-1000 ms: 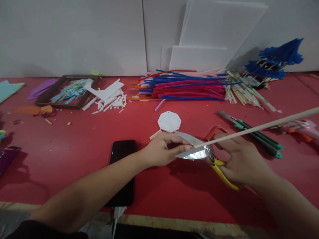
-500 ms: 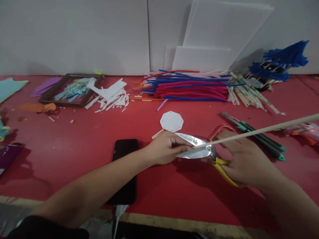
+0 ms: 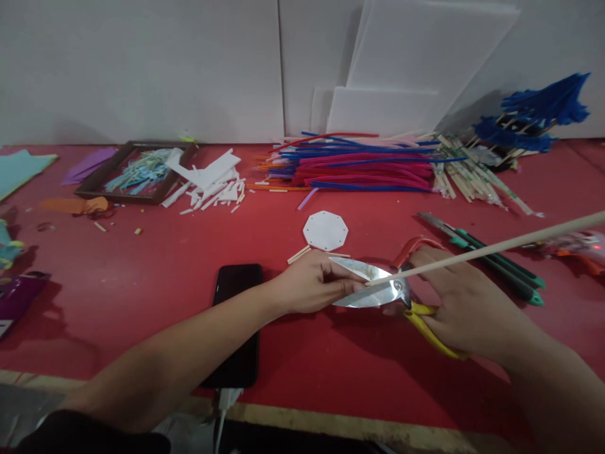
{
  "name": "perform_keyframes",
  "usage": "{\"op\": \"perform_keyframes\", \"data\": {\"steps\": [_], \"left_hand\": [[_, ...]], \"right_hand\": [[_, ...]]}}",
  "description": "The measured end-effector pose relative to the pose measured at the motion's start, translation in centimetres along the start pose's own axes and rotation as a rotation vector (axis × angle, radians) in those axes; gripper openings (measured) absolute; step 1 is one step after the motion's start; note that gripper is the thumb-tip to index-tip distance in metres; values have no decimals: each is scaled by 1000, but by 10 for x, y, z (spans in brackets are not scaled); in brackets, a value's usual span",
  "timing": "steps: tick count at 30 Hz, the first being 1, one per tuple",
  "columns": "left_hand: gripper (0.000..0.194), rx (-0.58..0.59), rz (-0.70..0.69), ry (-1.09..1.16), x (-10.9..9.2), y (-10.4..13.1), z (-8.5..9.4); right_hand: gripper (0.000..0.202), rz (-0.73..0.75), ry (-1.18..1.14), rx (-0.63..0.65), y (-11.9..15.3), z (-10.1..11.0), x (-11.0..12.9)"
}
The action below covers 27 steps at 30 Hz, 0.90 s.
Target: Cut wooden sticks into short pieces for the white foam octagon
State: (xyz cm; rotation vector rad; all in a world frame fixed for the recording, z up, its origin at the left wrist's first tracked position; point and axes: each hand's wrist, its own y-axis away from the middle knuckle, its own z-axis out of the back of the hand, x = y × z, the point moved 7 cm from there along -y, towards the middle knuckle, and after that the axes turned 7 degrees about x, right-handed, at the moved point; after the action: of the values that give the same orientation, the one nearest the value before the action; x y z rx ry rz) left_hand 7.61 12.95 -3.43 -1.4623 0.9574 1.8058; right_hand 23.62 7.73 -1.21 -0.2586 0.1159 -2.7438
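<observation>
My left hand (image 3: 319,284) pinches the near end of a thin wooden stick (image 3: 491,249), which slants up to the right edge of the view. My right hand (image 3: 466,296) grips scissors (image 3: 399,285) with yellow and red handles. The blades are spread, and the stick passes between or across them close to my left fingertips; I cannot tell exactly how it sits. A white octagonal piece (image 3: 326,230) with small holes along its rim lies just beyond my left hand. Short cut sticks (image 3: 299,254) rest beside it.
A black phone (image 3: 239,284) lies under my left forearm. Two utility knives (image 3: 496,261) lie beyond my right hand. Farther back are pipe cleaners (image 3: 363,167), wrapped sticks (image 3: 472,170), white scraps (image 3: 215,180), a brown frame (image 3: 89,189) and a blue model (image 3: 543,104).
The scissors and my right hand have shifted very slightly right and down. A short thin piece now shows behind the blade tip, near the octagonal piece. My left hand keeps its pinch.
</observation>
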Motion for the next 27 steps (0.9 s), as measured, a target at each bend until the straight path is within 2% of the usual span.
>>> {"op": "perform_keyframes", "data": {"steps": [3,10,18,27], "left_hand": [[17,21,4,30,-1,0,0],[12,4,-6,109,-3,0,3],[11,3,-29,99,-1,-1,2],[10,-16,-26,99,-1,-1,2]], "right_hand": [[27,62,50,15,1,-1,4],[35,60,41,17,1,-2,6],[28,50,-31,-6,-1,-2,5],[25,46,-60,27,-2,-2,6]]}}
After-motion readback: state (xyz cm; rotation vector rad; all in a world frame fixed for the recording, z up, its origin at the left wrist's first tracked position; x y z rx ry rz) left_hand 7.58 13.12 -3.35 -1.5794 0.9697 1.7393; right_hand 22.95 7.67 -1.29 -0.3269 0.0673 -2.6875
